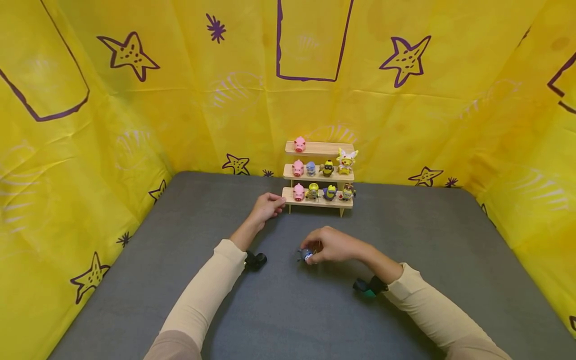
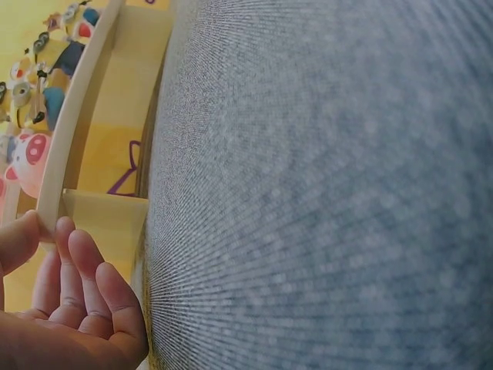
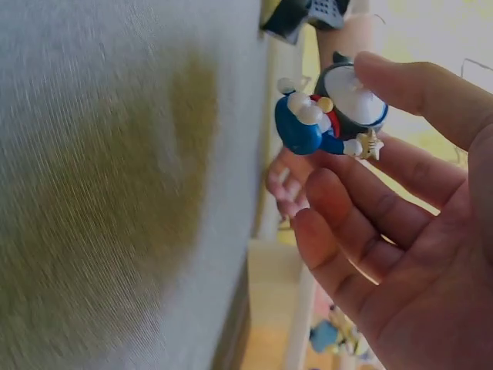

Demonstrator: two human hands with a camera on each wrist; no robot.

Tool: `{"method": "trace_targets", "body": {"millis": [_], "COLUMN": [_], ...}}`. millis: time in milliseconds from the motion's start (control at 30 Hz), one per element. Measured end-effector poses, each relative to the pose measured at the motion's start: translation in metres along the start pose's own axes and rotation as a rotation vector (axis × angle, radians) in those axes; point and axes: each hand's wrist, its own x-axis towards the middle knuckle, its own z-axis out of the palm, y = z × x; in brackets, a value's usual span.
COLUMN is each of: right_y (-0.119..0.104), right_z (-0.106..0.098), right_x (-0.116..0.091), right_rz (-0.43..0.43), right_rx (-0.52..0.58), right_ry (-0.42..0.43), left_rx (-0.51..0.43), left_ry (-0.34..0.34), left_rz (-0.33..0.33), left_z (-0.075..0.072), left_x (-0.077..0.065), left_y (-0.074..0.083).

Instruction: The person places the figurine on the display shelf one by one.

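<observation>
My left hand (image 1: pixel 268 207) pinches the left end of the lowest tier of a wooden display stand (image 1: pixel 321 147), thumb on top and fingertips underneath. In the left wrist view, that plank (image 2: pixel 75 131) runs up from the fingertips, with a pink pig figurine (image 2: pixel 31 160) close by. My right hand (image 1: pixel 337 244) holds a small blue toy figurine (image 3: pixel 299 132) between thumb and fingers, in front of the stand. The figurine has a grey hood, a white face, a red collar with a yellow bell, and a small star at one hand. It is tipped sideways in the right wrist view.
Pink pig figurines (image 1: pixel 299 192) stand at the left of all three tiers. Several other figurines, among them a horned yellow one (image 1: pixel 346 162), fill the lower two tiers. Yellow patterned cloth (image 1: pixel 252 115) walls in the grey table (image 1: pixel 288 320) at the back and sides.
</observation>
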Motion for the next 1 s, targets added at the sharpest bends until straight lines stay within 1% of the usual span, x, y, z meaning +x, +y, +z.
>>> {"method": "trace_targets", "body": {"millis": [300, 400, 567, 733, 1000], "right_y": [0.001, 0.000, -0.001, -0.003, -0.012], "right_z": [-0.030, -0.041, -0.060, -0.079, -0.101], "right_x": [-0.010, -0.014, -0.018, -0.018, -0.014], "right_rz": [0.030, 0.038, 0.032, 0.055, 0.069], "right_rx": [0.040, 0.026, -0.021, -0.045, -0.027], "right_ry": [0.123, 0.147, 0.166, 0.182, 0.236], "left_rx": [0.007, 0.007, 0.006, 0.001, -0.001], "left_ry": [-0.002, 0.000, -0.003, -0.003, -0.006], "left_rz": [0.007, 0.003, -0.006, -0.010, -0.016], "left_z": [0.000, -0.001, 0.000, -0.001, -0.001], "left_x": [-0.001, -0.002, -0.002, -0.002, -0.003], "left_y": [0.000, 0.000, -0.001, 0.000, 0.000]}}
